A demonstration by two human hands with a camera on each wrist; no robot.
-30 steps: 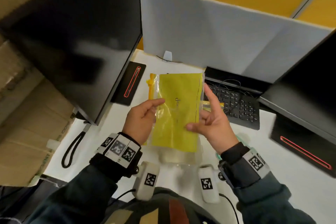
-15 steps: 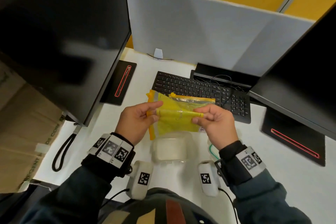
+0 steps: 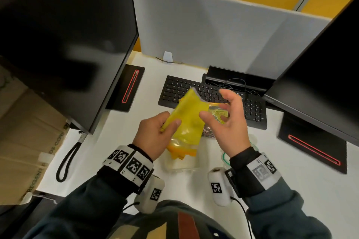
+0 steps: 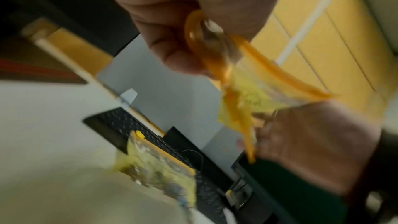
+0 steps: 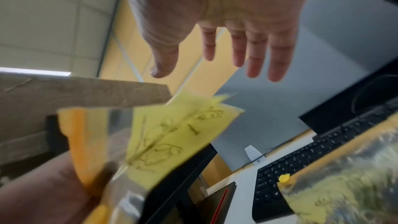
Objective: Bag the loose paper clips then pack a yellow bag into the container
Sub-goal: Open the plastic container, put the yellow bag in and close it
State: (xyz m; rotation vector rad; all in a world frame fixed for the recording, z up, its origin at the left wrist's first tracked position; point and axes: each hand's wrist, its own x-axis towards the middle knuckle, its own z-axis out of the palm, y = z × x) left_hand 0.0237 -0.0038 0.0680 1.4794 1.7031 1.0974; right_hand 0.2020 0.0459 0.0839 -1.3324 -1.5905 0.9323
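Keyboard (image 3: pixel 211 101): black, lying on the white desk (image 3: pixel 120 141) in front of the grey divider panel (image 3: pixel 213 29); it serves as the landmark below.
Monitors: one dark screen (image 3: pixel 64 40) left of the keyboard, another (image 3: pixel 318 72) to its right, each on a black base with a red stripe.
Second bag (image 3: pixel 215 117): a clear-and-yellow zip bag with a dark, glinting clump at its lower end, resting at the keyboard's near edge, partly behind the right hand. Whether that clump is paper clips is too blurred to say.
Cable loop (image 3: pixel 68 161): black, on the desk well to the left of the keyboard, below the left monitor.
Container (image 3: pixel 181 165): clear plastic, on the desk nearer the person than the keyboard, directly under the held bag.
Yellow bag (image 3: pixel 188 120): folded and crumpled, held in the air over the keyboard's near edge and the container, its orange zip end hanging down.
Left hand (image 3: pixel 153 136): thumb and curled fingers pinch the yellow bag at its left edge; the left wrist view shows the orange zip strip looped against the fingers.
Right hand (image 3: pixel 229 122): fingers spread and nearly straight, holding nothing; the thumb tip lies just beside the yellow bag's right edge, though contact cannot be judged.
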